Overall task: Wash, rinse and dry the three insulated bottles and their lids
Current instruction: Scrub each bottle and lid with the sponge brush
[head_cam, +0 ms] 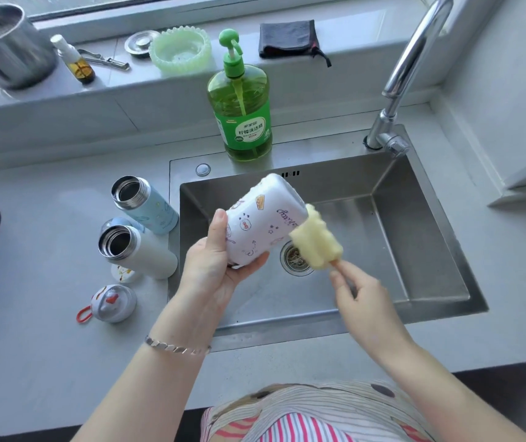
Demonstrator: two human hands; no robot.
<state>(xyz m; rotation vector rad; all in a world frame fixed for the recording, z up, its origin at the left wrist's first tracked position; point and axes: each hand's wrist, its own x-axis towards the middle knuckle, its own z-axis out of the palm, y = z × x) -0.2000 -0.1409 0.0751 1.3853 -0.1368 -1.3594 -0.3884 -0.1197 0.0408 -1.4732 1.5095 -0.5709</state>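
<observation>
Over the sink, my left hand grips a white bottle with cartoon prints, tilted with its base up and away from me. My right hand pinches the handle of a yellow sponge brush, whose foam head touches the bottle's right side. On the counter to the left stand a light blue bottle and a white bottle, both with open mouths. Near them lie a grey lid with a red loop, a small white lid and a bluish lid partly hidden behind the white bottle.
A green dish soap pump bottle stands behind the sink. The faucet rises at the back right. On the window ledge sit a steel pot, a small spray bottle, a green dish and a dark cloth.
</observation>
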